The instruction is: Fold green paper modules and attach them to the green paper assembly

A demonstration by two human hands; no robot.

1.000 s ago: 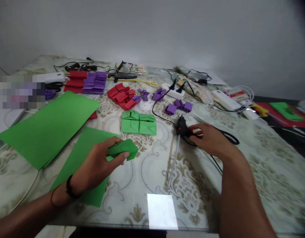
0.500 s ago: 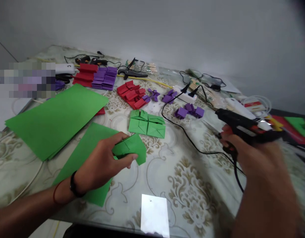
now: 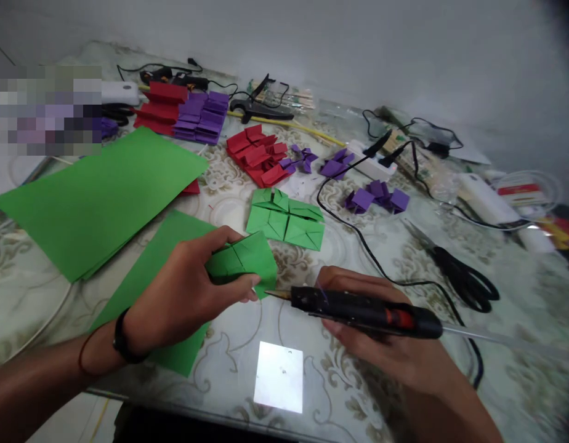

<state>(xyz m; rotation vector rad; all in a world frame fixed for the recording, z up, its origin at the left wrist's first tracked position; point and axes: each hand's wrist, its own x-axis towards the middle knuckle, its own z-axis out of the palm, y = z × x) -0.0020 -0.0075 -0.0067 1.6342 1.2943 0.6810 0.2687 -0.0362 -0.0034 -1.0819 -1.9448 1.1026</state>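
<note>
My left hand (image 3: 192, 286) grips a folded green paper piece (image 3: 254, 255) between thumb and fingers, above a green sheet (image 3: 173, 237). In my right hand (image 3: 372, 344) is a black hot glue gun (image 3: 372, 312), its nozzle pointing left at the lower right corner of the folded paper. Whether the tip touches the paper, I cannot tell. A clear glue stick (image 3: 478, 335) juts from the gun's rear. Just beyond the hands lies a joined green folded-paper block (image 3: 287, 221).
Black scissors (image 3: 464, 277) lie right of the glue gun. Behind are red folded paper (image 3: 259, 157), purple folded pieces (image 3: 377, 197), and a white power strip (image 3: 372, 161) with a black cord. Large green sheets (image 3: 104, 197) rest at left; a clamp (image 3: 261, 109) lies farther back.
My right hand has brought the glue gun left from the right side to the folded green paper. The scissors now show fully. The view has shifted slightly.
</note>
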